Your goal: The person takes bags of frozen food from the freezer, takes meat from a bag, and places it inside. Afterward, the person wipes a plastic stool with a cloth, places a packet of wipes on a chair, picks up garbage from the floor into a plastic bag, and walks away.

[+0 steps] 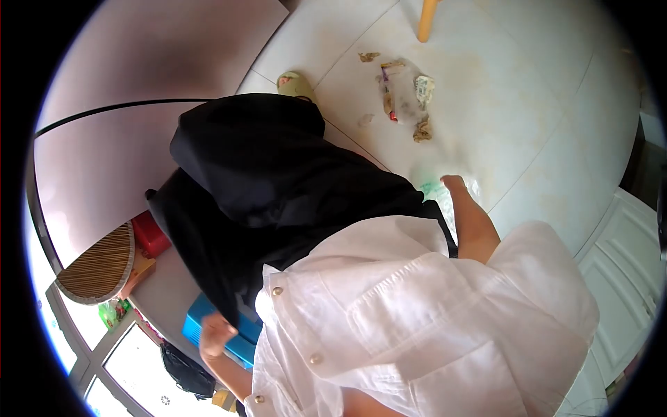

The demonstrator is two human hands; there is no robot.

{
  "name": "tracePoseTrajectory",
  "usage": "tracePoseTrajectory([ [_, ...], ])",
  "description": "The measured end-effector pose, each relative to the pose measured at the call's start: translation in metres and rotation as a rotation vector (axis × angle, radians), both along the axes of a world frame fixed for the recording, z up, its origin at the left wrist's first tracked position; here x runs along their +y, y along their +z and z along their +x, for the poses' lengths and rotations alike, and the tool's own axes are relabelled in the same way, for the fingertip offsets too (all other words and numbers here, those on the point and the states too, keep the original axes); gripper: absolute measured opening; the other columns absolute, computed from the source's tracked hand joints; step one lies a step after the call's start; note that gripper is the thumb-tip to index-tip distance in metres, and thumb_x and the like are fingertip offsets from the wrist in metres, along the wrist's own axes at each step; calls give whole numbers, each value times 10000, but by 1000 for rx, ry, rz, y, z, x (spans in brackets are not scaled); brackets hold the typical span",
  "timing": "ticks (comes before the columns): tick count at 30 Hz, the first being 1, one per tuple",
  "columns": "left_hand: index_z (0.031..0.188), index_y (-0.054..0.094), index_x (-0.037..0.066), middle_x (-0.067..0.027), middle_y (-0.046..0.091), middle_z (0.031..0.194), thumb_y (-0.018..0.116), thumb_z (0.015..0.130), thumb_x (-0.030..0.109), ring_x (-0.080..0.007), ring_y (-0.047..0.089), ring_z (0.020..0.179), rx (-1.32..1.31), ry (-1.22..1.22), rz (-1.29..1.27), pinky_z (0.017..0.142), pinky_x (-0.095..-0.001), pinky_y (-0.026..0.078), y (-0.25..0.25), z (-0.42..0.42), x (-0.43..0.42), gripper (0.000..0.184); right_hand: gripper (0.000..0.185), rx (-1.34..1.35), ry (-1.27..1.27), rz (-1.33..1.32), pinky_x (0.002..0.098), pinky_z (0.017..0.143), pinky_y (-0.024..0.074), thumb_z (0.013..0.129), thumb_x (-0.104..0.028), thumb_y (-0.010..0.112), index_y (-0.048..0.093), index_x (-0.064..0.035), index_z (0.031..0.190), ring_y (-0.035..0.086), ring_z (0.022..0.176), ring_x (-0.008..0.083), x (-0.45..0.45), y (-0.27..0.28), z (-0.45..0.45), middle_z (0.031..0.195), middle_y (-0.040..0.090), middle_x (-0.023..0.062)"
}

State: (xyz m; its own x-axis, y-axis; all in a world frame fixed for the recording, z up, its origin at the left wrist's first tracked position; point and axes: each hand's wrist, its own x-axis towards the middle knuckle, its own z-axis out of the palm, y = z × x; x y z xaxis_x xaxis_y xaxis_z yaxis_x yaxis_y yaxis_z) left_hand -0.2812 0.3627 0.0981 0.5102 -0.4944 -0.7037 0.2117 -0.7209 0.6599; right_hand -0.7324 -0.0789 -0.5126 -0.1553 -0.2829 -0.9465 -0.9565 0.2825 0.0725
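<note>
My right hand (pixel 455 183) is closed on a thin clear plastic bag (pixel 432 187) with green marks, low over the floor and blurred by motion. My left hand (pixel 218 332) is beside the black trousers (pixel 257 160) and in front of a blue plastic box (pixel 201 316). Its fingers look curled but are smeared, so I cannot make out whether they hold anything. Ahead of my right hand, a clear plastic wrapper (pixel 403 90) lies on the tiles with crumpled brown scraps (pixel 422 130) and a pale crumpled piece (pixel 424 87) around it.
A green slipper (pixel 294 85) with a foot in it stands on the tiled floor (pixel 528 104). A yellow leg of furniture (pixel 426 21) is at the top. Glossy pinkish panels (pixel 111 146), a round slatted mat (pixel 101 267) and a red object (pixel 149 234) are to the left; white cabinet doors (pixel 618 257) stand right.
</note>
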Motion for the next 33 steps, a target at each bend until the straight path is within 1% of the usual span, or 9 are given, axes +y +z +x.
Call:
tracePoseTrajectory([
  [2, 761, 659, 40, 10, 602, 712, 784, 722, 125, -83, 530, 681, 169, -151, -26, 618, -232, 396, 6, -13, -19, 156, 552, -151, 308, 82, 579, 942, 406, 799, -382, 620, 561, -90, 1264, 572, 1094, 398, 5, 34, -5, 1302, 519, 219],
  [6, 770, 654, 29, -23, 608, 725, 778, 717, 107, -113, 556, 700, 282, -504, -345, 651, -239, 412, -12, -4, -41, 156, 470, 221, -115, 397, 522, 660, 540, 879, -311, 572, 537, -55, 1272, 680, 760, 388, 3, 172, 58, 1260, 541, 246],
  [11, 766, 628, 24, -55, 605, 771, 734, 733, 52, -139, 561, 772, 311, -702, -530, 720, -247, 424, -57, 27, -183, 114, 353, -231, 668, 27, 393, 759, 529, 832, -362, 607, 655, -41, 972, 691, 755, 274, -28, 164, 130, 791, 694, 146],
  [13, 764, 618, 21, -67, 603, 790, 717, 739, 30, -149, 563, 800, 235, -651, -617, 747, -250, 429, -65, 38, -219, 102, 461, -772, 585, -617, 400, 859, 487, 837, -412, 594, 615, -53, 1125, 625, 964, 326, -34, 209, 192, 1001, 668, 167],
  [18, 867, 570, 17, -90, 575, 910, 663, 760, -29, -179, 544, 860, -645, 84, -981, 826, -279, 424, -73, 67, -231, 149, 424, -1191, 211, -545, 321, 851, 479, 906, -377, 580, 586, -85, 1214, 616, 963, 179, -40, 407, 355, 1077, 644, 93],
  [20, 959, 570, 9, -128, 577, 975, 658, 729, -47, -244, 559, 895, -1321, 30, -693, 849, -300, 433, -77, 86, -239, 253, 425, -1376, 147, -589, 298, 882, 461, 920, -371, 575, 585, -66, 1216, 589, 1008, 135, -40, 441, 392, 1125, 626, 50],
  [26, 1217, 470, 41, -164, 518, 1140, 676, 703, -54, -319, 559, 1010, -972, -206, -763, 875, -366, 471, -126, 70, -272, 562, 432, -1422, 282, -854, 298, 862, 461, 853, -364, 667, 626, -47, 1144, 591, 990, 133, -42, 535, 388, 1010, 653, 45],
  [31, 1189, 493, 77, -140, 563, 1059, 650, 713, -49, -321, 558, 1020, -731, -356, -897, 835, -390, 476, -131, 48, -305, 516, 400, -1139, 444, -1003, 276, 933, 428, 912, -261, 614, 566, -51, 1248, 583, 1071, 157, -47, 654, 309, 1098, 653, 84],
  [33, 1208, 510, 117, -154, 585, 1025, 627, 783, 146, -341, 570, 991, -599, -546, -972, 821, -406, 475, -175, 43, -332, 441, 445, -1028, 522, -903, 299, 989, 374, 924, -284, 578, 521, -51, 1298, 550, 1110, 162, -52, 679, 284, 1153, 625, 92],
])
